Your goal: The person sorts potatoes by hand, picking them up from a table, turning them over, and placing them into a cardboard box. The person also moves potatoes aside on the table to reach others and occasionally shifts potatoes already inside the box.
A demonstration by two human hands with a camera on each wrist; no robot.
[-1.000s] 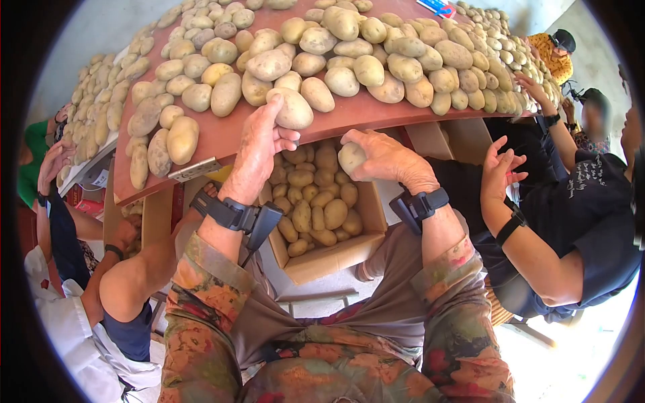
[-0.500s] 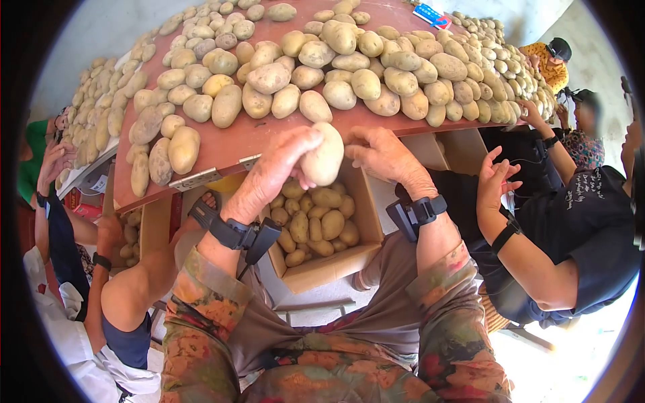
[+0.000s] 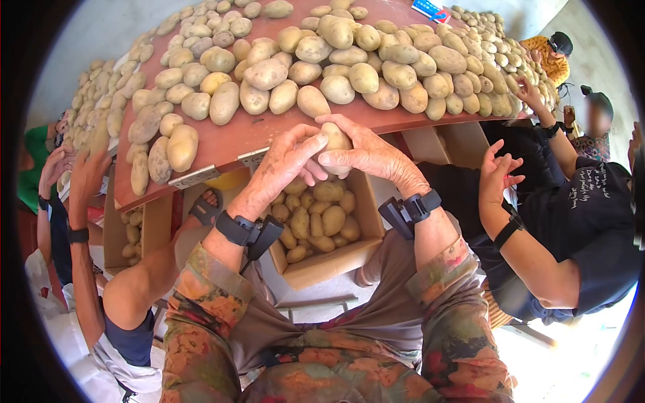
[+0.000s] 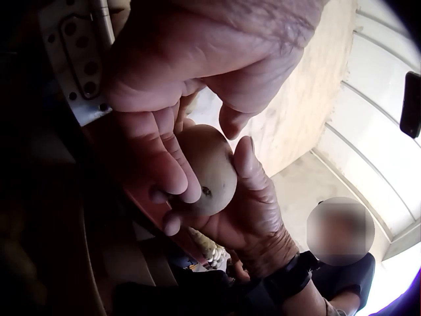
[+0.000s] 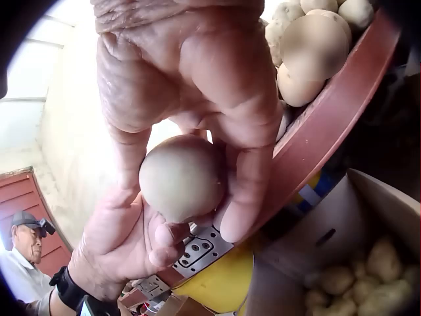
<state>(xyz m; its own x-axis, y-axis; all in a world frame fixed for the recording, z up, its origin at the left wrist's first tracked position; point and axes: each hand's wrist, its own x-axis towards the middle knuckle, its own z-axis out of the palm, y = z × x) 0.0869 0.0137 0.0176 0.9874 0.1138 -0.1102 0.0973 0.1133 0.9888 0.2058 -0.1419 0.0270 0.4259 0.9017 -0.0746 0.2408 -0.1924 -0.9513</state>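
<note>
taking clock directions from the hands in the head view, the red table [image 3: 269,140] runs from about nine round to nearly three o'clock, heaped with loose potatoes [image 3: 401,75], its hard front edge just beyond the fingers. a neighbour's dark shirt [image 3: 584,195] is between three and four o'clock, well apart. the cardboard box [image 3: 336,260] lies at six o'clock, and the best room for moving seems to be above its mouth. the left hand [image 3: 290,158] and the right hand [image 3: 369,151] meet around one pale potato [image 3: 337,140], held off the table, thumbs and fingers of both narrowed onto it. it should feel firm, fairly light, perhaps dusty-slick, and bruise if knocked; opposed fingers across its middle should suit. smallest, a dark pit [image 4: 206,191] marks its skin.
</note>
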